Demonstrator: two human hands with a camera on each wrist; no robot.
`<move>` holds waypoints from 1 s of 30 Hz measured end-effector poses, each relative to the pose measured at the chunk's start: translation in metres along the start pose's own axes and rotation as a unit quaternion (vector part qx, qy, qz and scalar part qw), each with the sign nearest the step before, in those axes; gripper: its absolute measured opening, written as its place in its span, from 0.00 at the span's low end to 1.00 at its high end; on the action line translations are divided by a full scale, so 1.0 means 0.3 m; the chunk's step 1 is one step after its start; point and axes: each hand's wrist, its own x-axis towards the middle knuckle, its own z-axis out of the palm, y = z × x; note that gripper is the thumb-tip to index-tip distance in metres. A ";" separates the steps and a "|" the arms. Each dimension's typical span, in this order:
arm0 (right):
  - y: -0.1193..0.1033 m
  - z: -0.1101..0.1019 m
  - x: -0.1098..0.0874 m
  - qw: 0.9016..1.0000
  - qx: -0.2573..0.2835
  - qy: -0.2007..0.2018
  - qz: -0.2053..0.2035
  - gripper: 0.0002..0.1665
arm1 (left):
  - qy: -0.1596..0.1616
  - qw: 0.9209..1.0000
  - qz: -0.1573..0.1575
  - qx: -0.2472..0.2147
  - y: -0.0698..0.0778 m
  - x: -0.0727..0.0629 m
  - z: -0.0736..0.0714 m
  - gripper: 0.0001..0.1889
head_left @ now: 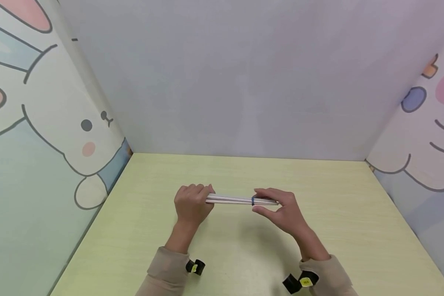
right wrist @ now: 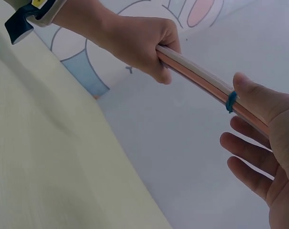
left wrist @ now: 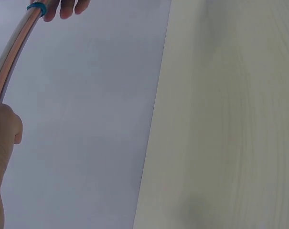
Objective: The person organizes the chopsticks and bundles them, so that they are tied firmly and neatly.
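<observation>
Above the table [head_left: 225, 250], left hand [head_left: 193, 203] grips sticks [head_left: 231, 200], right hand [head_left: 285, 210] curved around them.

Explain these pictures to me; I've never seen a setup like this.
No machine here: this is a person working bare-handed in beige fabric sleeves. The widest picture is from a head-worn camera looking forward and down; the other two are from cameras on the left and right wrists. The left hand grips one end of a bundle of slender, straight, pale sticks. Near the other end, the right hand curves its thumb and fingers around the bundle at a thin blue band. The bundle is held above a pale yellow, wood-grained table, on which shadows fall. What the sticks are made of, I cannot tell.
</observation>
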 end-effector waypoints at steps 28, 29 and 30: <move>0.001 0.015 0.011 0.996 -0.057 -0.029 -0.055 0.25 | -0.007 1.000 -0.007 0.001 0.031 -0.003 0.006 0.12; 0.002 0.014 0.010 0.996 -0.061 -0.029 -0.059 0.26 | -0.009 1.000 -0.007 0.001 0.030 -0.004 0.004 0.12; 0.002 0.012 0.008 0.996 -0.064 -0.029 -0.061 0.26 | -0.011 1.000 -0.007 0.002 0.028 -0.005 0.002 0.12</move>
